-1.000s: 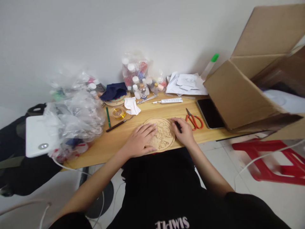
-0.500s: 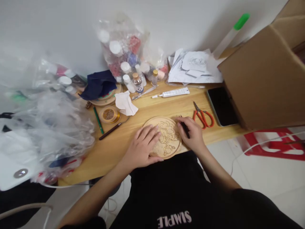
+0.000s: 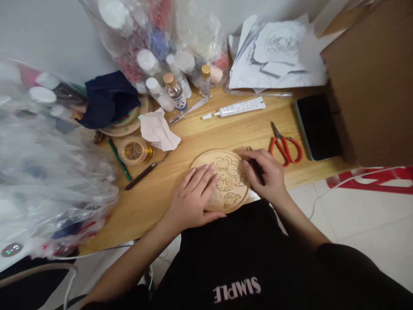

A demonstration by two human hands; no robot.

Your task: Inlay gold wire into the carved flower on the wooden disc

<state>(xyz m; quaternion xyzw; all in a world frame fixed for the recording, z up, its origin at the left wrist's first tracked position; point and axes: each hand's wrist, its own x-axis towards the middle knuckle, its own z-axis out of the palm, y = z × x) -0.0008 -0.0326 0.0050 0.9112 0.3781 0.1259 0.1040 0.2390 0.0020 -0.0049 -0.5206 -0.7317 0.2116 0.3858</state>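
A round wooden disc (image 3: 226, 202) lies at the table's front edge, bearing a flower-like pattern in raised gold outlines. My left hand (image 3: 195, 193) rests on its left part with the fingers stretched out and the thumb along the near rim. Part of the pattern is hidden beneath that hand. At the disc's right rim, my right hand (image 3: 269, 174) is closed around black tweezers (image 3: 257, 171), whose tips point away from me. Red-handled scissors (image 3: 285, 146) lie just beyond the right hand. To the left are a spool of gold wire (image 3: 135, 150) and a dark-handled tool (image 3: 145, 173).
A white tube (image 3: 241, 106), small bottles (image 3: 176, 91) and crumpled tissue (image 3: 158, 129) lie behind the disc. Paper drawings (image 3: 277, 56), a phone (image 3: 318, 127) and a cardboard box (image 3: 371, 86) occupy the right. Plastic bags (image 3: 48, 172) crowd the left, near a green pencil (image 3: 118, 159).
The camera view has come closer to the table, so things appear larger and farther apart. Both hands keep nearly the same pose at the disc, with the tweezers still in the right.
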